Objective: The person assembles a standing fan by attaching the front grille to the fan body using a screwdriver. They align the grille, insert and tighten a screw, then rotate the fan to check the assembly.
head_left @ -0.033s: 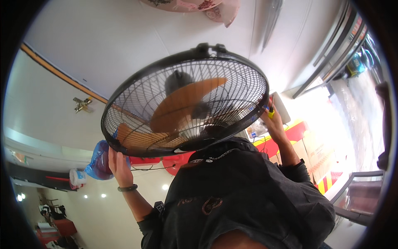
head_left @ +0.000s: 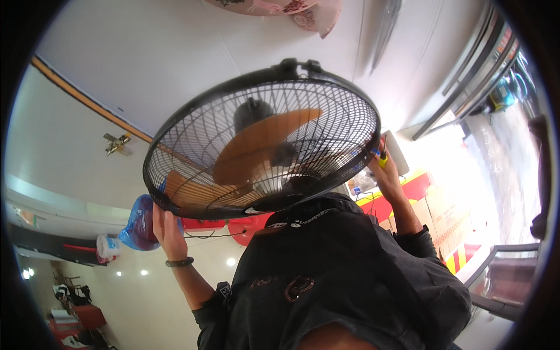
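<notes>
A large fan (head_left: 265, 146) with a round black wire guard and orange-brown blades fills the middle, tilted in front of my chest. My left hand (head_left: 167, 230) grips the lower left of its rim, fingers up against the guard; a dark bracelet circles that wrist. At the right rim my right hand (head_left: 385, 169) is closed on the guard's edge. Between its fingers sits a slim tool (head_left: 382, 160) with a yellow part and a dark shaft, its exact kind unclear. The fingertips of both hands are partly hidden by the rim. A dark motor housing (head_left: 254, 114) shows behind the blades.
Just left of my left hand is a blue plastic bag (head_left: 141, 224). A white tub (head_left: 108, 247) stands beyond it. Red furniture (head_left: 245, 230) shows under the fan. Cardboard boxes (head_left: 440, 219) stand at the right. A pink patterned shade (head_left: 318, 17) is at the top.
</notes>
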The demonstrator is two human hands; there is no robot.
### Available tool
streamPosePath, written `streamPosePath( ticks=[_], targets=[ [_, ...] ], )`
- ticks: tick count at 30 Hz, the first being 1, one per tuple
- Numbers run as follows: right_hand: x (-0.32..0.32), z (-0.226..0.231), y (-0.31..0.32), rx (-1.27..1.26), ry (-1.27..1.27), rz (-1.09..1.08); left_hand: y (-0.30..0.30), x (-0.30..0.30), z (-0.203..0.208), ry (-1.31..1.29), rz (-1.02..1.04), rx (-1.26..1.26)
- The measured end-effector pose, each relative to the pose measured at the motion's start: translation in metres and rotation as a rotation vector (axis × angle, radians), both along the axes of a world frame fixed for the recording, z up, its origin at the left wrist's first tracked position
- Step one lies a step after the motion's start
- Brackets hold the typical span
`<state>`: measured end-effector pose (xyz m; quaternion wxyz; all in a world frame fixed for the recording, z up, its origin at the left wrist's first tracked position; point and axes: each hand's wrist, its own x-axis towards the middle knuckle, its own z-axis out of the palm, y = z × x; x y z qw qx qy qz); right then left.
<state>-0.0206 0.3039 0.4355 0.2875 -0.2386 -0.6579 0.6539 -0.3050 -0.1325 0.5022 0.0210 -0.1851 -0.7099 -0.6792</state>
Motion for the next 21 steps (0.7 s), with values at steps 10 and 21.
streamPosePath(
  ticks=[10,21],
  targets=[
    [0.016,-0.014,-0.006,-0.047,0.036,0.077,0.014,0.001,-0.006,0.138,-0.023,-0.037],
    [-0.018,0.144,0.002,0.669,0.267,0.040,0.022,-0.005,-0.008,0.057,0.038,0.154]
  ],
)
